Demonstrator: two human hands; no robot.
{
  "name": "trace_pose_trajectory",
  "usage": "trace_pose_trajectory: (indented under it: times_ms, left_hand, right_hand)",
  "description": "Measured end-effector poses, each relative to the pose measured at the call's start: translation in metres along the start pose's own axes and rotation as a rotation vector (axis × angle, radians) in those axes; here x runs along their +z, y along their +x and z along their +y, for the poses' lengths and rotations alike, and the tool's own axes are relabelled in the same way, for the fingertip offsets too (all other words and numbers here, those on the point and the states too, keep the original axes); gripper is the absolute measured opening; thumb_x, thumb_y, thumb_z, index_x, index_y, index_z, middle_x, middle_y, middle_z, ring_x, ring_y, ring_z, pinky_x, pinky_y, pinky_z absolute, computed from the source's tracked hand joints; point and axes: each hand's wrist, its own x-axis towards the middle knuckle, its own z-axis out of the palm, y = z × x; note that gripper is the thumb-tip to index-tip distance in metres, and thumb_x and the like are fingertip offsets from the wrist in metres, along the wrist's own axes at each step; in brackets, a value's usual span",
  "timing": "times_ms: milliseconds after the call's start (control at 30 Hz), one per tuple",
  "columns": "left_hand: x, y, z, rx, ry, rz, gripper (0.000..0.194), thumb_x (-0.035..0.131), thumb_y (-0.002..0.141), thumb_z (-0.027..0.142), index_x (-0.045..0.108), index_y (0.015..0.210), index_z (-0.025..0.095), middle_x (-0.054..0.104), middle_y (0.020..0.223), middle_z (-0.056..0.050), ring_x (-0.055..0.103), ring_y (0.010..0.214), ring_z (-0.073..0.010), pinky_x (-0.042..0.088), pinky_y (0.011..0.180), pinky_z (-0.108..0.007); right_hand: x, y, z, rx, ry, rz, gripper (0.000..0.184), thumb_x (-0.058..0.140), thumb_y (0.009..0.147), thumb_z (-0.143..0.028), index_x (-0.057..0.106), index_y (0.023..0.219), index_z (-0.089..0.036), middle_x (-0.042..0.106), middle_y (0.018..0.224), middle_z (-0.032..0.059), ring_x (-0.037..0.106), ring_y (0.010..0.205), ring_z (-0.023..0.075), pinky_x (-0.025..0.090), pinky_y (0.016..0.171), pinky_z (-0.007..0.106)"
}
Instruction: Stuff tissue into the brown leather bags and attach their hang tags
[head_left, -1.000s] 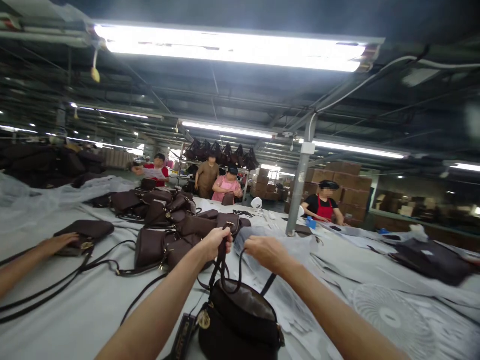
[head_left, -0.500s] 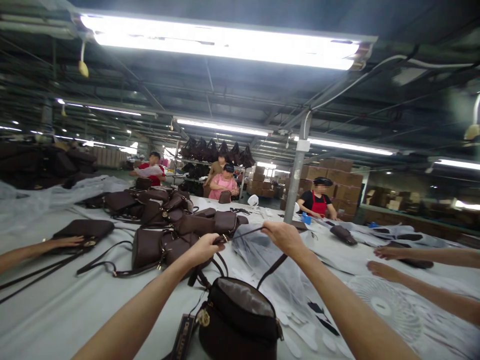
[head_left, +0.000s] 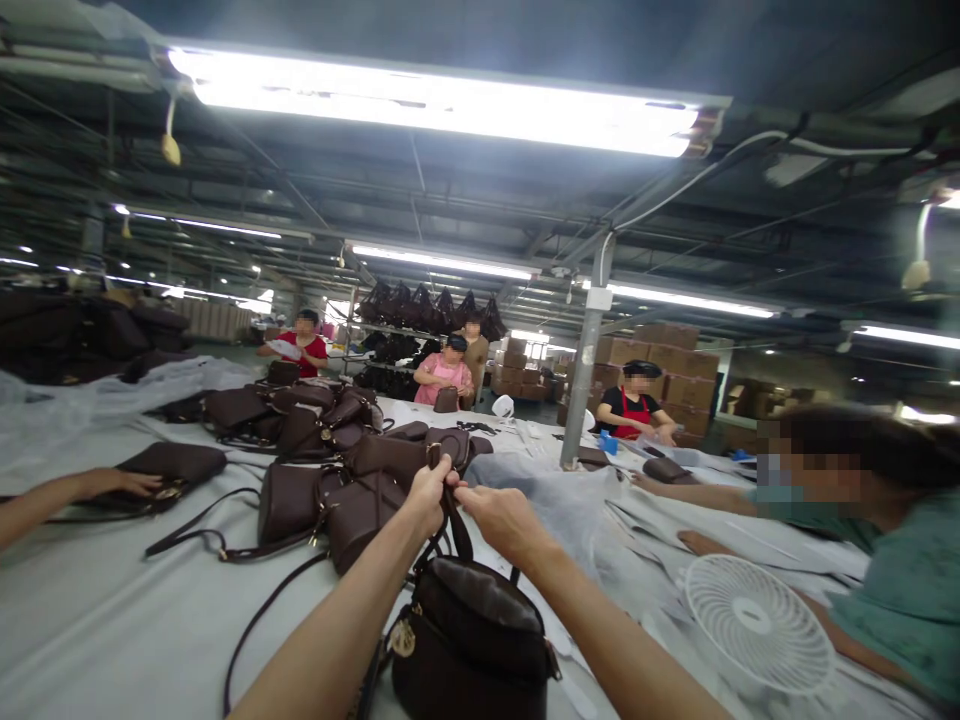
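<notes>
A dark brown handbag [head_left: 469, 640] with a gold charm stands on the grey table [head_left: 112, 620] just in front of me. Its strap [head_left: 450, 515] rises from the bag. My left hand [head_left: 429, 492] is closed round the strap above the bag. My right hand [head_left: 504, 520] is closed on the same strap right beside it, the two hands almost touching.
A pile of brown bags [head_left: 330, 450] lies beyond my hands. Another person's hand [head_left: 127, 484] rests on a flat bag [head_left: 169, 465] at left. A white fan [head_left: 757, 625] lies at right by a person in green [head_left: 892, 560]. A metal post [head_left: 585, 380] stands mid-table. Several workers stand far off.
My hands have come back together on the strap after being spread apart. The person at right has leaned into view, and their arms have shifted along the table.
</notes>
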Motion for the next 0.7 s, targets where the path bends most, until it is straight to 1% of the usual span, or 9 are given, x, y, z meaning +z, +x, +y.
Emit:
trace_pose_trajectory:
  times_ms: [67,133,233,300,400,467,533,633,700]
  left_hand:
    - [-0.01,0.003,0.013,0.028,0.01,0.029,0.039,0.061,0.089,0.038,0.033,0.068,0.02,0.036,0.045,0.011,0.04,0.035,-0.0037,0.039,0.043,-0.016]
    - [-0.025,0.005,0.03,0.046,0.046,0.051,0.043,0.059,0.091,0.037,0.027,0.067,0.021,0.028,0.045,0.014,0.029,0.032,-0.0006,0.034,0.041,-0.013]
    - [-0.04,0.004,0.047,0.047,0.158,0.026,0.043,0.06,0.09,0.036,0.026,0.068,0.022,0.028,0.047,0.014,0.023,0.031,0.0003,0.026,0.037,-0.012]
    - [-0.037,0.0,0.045,0.027,0.265,-0.046,0.037,0.061,0.088,0.036,0.032,0.07,0.021,0.036,0.049,0.013,0.025,0.031,-0.0004,0.024,0.036,-0.013]
    - [-0.016,-0.009,0.027,-0.012,0.454,-0.205,0.028,0.07,0.079,0.033,0.045,0.078,0.019,0.05,0.055,0.008,0.03,0.032,-0.0016,0.023,0.034,-0.016]
    - [-0.001,-0.014,0.015,-0.036,0.578,-0.305,0.03,0.077,0.069,0.025,0.052,0.084,0.018,0.055,0.058,0.006,0.035,0.033,-0.0032,0.023,0.034,-0.017]
    - [0.007,-0.017,0.009,-0.054,0.686,-0.379,0.037,0.08,0.059,0.014,0.056,0.088,0.017,0.055,0.056,0.007,0.038,0.034,-0.005,0.023,0.034,-0.018]
    - [0.005,-0.018,0.009,-0.075,0.81,-0.45,0.042,0.079,0.051,0.005,0.061,0.087,0.016,0.055,0.055,0.007,0.039,0.036,-0.006,0.023,0.035,-0.018]
    - [-0.001,-0.017,0.01,-0.098,0.874,-0.486,0.034,0.076,0.05,0.003,0.064,0.08,0.015,0.057,0.054,0.004,0.039,0.035,-0.0062,0.02,0.034,-0.019]
  right_hand:
    - [0.0,-0.008,0.012,-0.007,0.131,-0.02,0.02,0.047,0.095,-0.023,0.059,0.11,-0.022,0.072,0.097,0.006,0.068,0.086,0.0189,0.045,0.068,0.024]
    - [0.002,-0.018,0.031,0.0,0.251,-0.048,0.014,0.049,0.094,-0.024,0.062,0.099,-0.02,0.072,0.086,0.0033,0.066,0.081,0.0165,0.043,0.069,0.023]
    - [0.005,-0.031,0.054,0.002,0.286,-0.036,0.017,0.048,0.094,-0.021,0.063,0.086,-0.019,0.068,0.08,0.0021,0.062,0.078,0.015,0.04,0.068,0.023]
    - [0.005,-0.032,0.058,0.004,0.232,0.001,0.017,0.05,0.093,-0.021,0.064,0.085,-0.019,0.067,0.086,0.0036,0.061,0.081,0.0157,0.039,0.069,0.023]
    - [0.003,-0.023,0.048,0.035,0.175,0.064,0.017,0.05,0.094,-0.023,0.065,0.089,-0.018,0.066,0.089,0.0055,0.061,0.083,0.0165,0.038,0.069,0.024]
    - [0.002,-0.016,0.039,0.065,0.165,0.093,0.018,0.049,0.093,-0.024,0.066,0.089,-0.018,0.067,0.088,0.0057,0.061,0.083,0.0168,0.038,0.07,0.024]
    - [0.001,-0.013,0.035,0.11,0.153,0.103,0.018,0.05,0.093,-0.025,0.066,0.088,-0.019,0.067,0.087,0.0054,0.061,0.083,0.017,0.038,0.069,0.024]
    - [0.004,-0.018,0.04,0.171,0.14,0.109,0.021,0.049,0.093,-0.029,0.066,0.086,-0.019,0.068,0.086,0.0046,0.061,0.081,0.0168,0.036,0.066,0.025]
    - [0.007,-0.026,0.047,0.187,0.153,0.108,0.022,0.049,0.093,-0.03,0.066,0.085,-0.02,0.068,0.085,0.0041,0.062,0.081,0.0167,0.036,0.066,0.024]
